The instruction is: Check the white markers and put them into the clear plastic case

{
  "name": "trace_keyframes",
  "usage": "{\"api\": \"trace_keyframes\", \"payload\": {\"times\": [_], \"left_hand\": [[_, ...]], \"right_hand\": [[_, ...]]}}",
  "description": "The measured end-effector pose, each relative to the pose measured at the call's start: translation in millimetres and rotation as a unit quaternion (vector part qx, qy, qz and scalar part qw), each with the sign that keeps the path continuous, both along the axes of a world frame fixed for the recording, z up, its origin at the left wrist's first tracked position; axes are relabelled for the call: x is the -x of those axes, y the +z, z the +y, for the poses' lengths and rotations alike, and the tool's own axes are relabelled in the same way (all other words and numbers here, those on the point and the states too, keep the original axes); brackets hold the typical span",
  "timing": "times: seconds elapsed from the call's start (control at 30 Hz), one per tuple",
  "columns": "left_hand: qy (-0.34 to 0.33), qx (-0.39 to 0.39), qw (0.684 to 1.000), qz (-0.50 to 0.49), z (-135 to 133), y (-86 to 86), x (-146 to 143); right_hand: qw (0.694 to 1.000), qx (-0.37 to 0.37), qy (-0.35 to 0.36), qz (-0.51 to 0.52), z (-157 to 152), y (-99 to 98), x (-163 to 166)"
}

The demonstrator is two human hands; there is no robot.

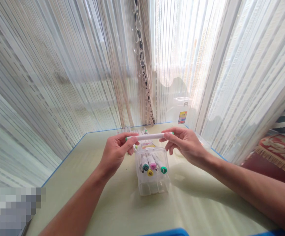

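A white marker (150, 136) with green ends is held level between my two hands. My left hand (116, 149) pinches its left end, and my right hand (185, 144) pinches the right end. Just below it on the table stands a clear plastic case (154, 188) with several markers lying inside, their ends toward me. Among them are a dark green-capped marker (145, 167), a pink one (153, 165), a yellow one (150, 172) and a green one (163, 170). More white markers (139, 131) lie behind the held one, partly hidden by my left hand.
A tall clear container (182, 109) with a yellow and red label stands at the back right of the pale green table (113, 209). String curtains (66, 65) hang behind the table's blue edge. Something blue (171, 232) shows at the near edge. Fringed red fabric (282, 150) lies at right.
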State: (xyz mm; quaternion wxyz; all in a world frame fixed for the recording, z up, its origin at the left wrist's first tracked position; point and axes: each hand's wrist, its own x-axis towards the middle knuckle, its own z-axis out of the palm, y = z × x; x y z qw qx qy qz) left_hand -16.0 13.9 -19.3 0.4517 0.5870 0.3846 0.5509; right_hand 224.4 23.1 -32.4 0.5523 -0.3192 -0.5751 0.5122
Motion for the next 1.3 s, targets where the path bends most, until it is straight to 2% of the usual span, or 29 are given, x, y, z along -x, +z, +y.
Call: {"api": "trace_keyframes", "payload": {"times": [0.57, 0.83, 1.13, 1.3], "left_hand": [[-0.065, 0.028, 0.992, -0.102, -1.2, 6.0, 2.2], [-0.096, 0.032, 0.984, -0.144, 1.6, 3.5, 4.7], [-0.099, 0.029, 0.984, -0.145, 1.2, 3.2, 5.2], [-0.066, 0.02, 0.993, -0.098, -0.1, 4.1, 2.8]], "right_hand": [[0.998, 0.025, 0.02, 0.051, -2.0, 5.0, -1.4], [0.994, 0.055, 0.026, 0.086, -3.6, 8.7, 0.1], [0.994, 0.062, 0.02, 0.087, -4.0, 9.5, 1.0], [0.994, 0.053, 0.02, 0.091, -2.0, 7.4, 0.5]]}}
